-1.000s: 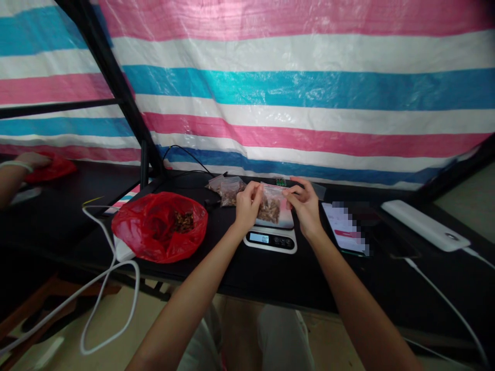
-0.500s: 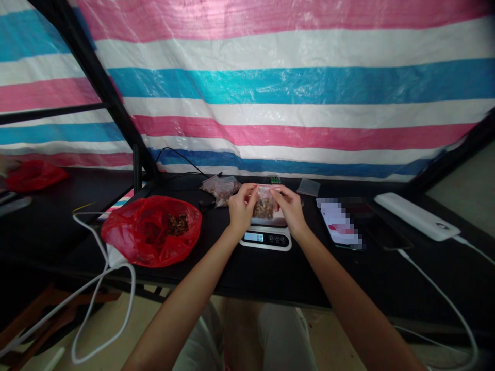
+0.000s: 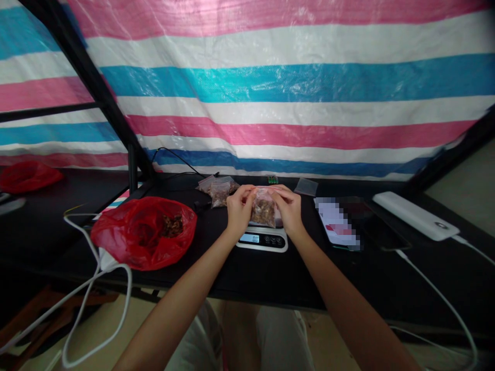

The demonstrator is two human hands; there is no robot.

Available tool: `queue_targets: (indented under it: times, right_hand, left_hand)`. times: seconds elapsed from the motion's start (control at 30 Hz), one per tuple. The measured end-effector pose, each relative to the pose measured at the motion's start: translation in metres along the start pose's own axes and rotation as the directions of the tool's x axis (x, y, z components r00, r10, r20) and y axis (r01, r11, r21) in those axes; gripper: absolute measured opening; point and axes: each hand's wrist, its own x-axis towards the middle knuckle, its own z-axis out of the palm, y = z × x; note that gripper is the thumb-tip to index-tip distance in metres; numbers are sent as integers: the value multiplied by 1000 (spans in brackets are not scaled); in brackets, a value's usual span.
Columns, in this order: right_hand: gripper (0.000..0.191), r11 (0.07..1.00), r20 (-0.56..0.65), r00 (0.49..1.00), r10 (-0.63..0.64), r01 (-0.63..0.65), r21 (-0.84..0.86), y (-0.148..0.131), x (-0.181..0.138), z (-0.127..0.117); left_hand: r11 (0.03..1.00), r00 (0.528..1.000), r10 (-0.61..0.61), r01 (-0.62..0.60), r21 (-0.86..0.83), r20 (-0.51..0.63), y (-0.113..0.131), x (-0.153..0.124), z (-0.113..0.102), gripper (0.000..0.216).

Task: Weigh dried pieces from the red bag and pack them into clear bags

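Observation:
A small clear zip bag with brown dried bits in it hangs over a white digital scale. My left hand pinches the bag's top edge at its left side. At the right side of that edge, my right hand grips it between thumb and fingers. The scale's display appears to read zero. Behind my left hand lie several filled zip bags. A red plastic bag, open at the top, holds more of the brown bits to the left.
An unfilled clear bag and green batteries lie at the back. To the right are a lit phone, a dark phone and a white power bank with cables. A white cable loops off the table's left front.
The view has shifted slightly. Both hands stay on the zip bag's top edge, and their thumbs have moved a little. At far left, a blurred hand by another red bag has gone from view.

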Motion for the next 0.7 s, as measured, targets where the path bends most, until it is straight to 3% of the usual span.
queue_targets:
  times: [0.2,0.3,0.43,0.7]
  right_hand:
    - [21,996,50,999,-2,6,-92,2,2,-1]
    - [21,976,112,992,-65,86,-202,0,3,-5]
    - [18,932,194,971,-140,196,-306,-6,2,-8]
    - [19,892,156,964,-215,259,-372,-7,-2,-3]
  left_hand:
    - [999,998,-4,2,36,56,-1,1,0,22]
    - [996,989,27,-39,84,146,3,1,-3,22]
    - [988,982,89,-108,111,166,8,-1,-4,18]
    - [951,975,121,-167,259,185,4,-3,-5,19]
